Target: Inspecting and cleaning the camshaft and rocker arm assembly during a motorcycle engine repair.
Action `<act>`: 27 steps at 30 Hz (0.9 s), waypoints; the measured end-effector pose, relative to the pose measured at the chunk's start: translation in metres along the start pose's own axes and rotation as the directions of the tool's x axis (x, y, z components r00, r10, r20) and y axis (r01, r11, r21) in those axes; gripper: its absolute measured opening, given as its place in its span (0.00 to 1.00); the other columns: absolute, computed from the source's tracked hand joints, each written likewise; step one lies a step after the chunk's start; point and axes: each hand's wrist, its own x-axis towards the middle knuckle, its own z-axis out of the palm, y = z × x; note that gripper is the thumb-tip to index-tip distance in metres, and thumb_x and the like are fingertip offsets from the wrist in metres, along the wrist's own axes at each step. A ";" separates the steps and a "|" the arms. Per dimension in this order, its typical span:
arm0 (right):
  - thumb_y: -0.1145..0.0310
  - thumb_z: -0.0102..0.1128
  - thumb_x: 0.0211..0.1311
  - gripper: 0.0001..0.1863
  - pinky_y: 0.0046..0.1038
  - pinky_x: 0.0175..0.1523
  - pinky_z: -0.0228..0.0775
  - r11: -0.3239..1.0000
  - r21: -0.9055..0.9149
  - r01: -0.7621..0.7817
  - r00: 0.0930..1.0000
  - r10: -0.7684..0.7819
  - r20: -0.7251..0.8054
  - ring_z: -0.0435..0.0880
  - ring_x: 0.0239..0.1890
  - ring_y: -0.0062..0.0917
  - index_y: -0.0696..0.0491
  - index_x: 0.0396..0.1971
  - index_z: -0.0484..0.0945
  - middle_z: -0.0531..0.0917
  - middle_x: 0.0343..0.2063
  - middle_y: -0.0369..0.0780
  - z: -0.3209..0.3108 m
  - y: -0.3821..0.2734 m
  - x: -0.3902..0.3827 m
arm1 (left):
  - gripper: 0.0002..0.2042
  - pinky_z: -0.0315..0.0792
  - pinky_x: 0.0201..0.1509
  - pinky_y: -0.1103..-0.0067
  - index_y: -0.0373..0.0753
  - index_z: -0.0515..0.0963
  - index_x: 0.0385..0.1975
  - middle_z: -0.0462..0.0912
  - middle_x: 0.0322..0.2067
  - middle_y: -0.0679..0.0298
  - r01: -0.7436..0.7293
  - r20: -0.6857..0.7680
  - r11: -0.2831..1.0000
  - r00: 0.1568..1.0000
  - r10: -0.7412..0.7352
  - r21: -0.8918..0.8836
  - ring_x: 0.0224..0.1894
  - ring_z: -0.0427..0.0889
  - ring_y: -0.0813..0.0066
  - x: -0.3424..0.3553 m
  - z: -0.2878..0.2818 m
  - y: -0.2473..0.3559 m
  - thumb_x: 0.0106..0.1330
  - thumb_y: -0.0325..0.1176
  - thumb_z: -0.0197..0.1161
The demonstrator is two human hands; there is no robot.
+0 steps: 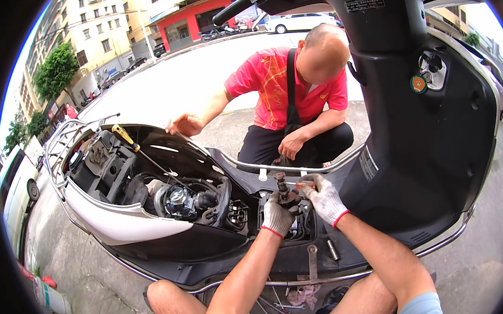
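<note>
The white-gloved left hand (277, 215) grips a dark, stepped metal shaft (281, 182) upright above the scooter's black plastic footboard (349, 244), the white-gloved right hand (325, 199) pinching a small reddish piece (304, 184) beside the shaft, while a silver metal cylinder (332, 250) lies nearby.

So we've got a dark metal shaft (281, 183) sitting roughly upright in our left hand (278, 214), kinda stepped, with a wider round section lower down. Right beside it, there's a little reddish-orange piece (305, 184) pinched in our right hand (325, 198), too small for us to make out properly.
</note>
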 end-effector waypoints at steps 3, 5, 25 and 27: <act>0.63 0.64 0.67 0.16 0.30 0.46 0.76 0.997 -0.042 0.065 0.996 -0.068 -0.062 0.85 0.38 0.29 0.56 0.48 0.80 0.86 0.37 0.45 0.000 0.008 0.004 | 0.19 0.67 0.27 0.77 0.39 0.74 0.43 0.82 0.34 0.59 0.017 0.001 1.000 1.000 -0.017 -0.014 0.34 0.81 0.66 -0.002 -0.002 0.001 0.79 0.44 0.37; 0.60 0.64 0.66 0.17 0.33 0.51 0.75 0.995 -0.008 -0.100 0.995 0.100 -0.018 0.85 0.42 0.36 0.56 0.48 0.80 0.85 0.39 0.49 -0.003 -0.001 0.001 | 0.19 0.68 0.29 0.77 0.38 0.74 0.42 0.82 0.35 0.58 -0.010 -0.006 1.000 1.000 0.010 0.026 0.35 0.82 0.66 -0.006 -0.001 0.000 0.79 0.44 0.38; 0.71 0.59 0.64 0.17 0.28 0.43 0.76 0.982 -0.142 0.123 0.991 -0.129 -0.029 0.84 0.37 0.27 0.58 0.51 0.79 0.83 0.39 0.46 0.012 0.022 0.005 | 0.13 0.70 0.35 0.73 0.42 0.75 0.40 0.77 0.29 0.67 -0.300 -0.175 0.946 0.932 0.318 0.120 0.34 0.80 0.68 0.000 -0.010 -0.016 0.78 0.41 0.44; 0.71 0.59 0.64 0.17 0.28 0.41 0.76 0.991 -0.112 0.078 0.996 -0.081 -0.022 0.84 0.35 0.27 0.58 0.52 0.79 0.84 0.38 0.46 0.012 0.019 0.004 | 0.12 0.70 0.35 0.73 0.43 0.74 0.41 0.77 0.29 0.67 -0.301 -0.195 0.942 0.925 0.325 0.146 0.34 0.80 0.69 -0.004 -0.006 -0.018 0.78 0.40 0.44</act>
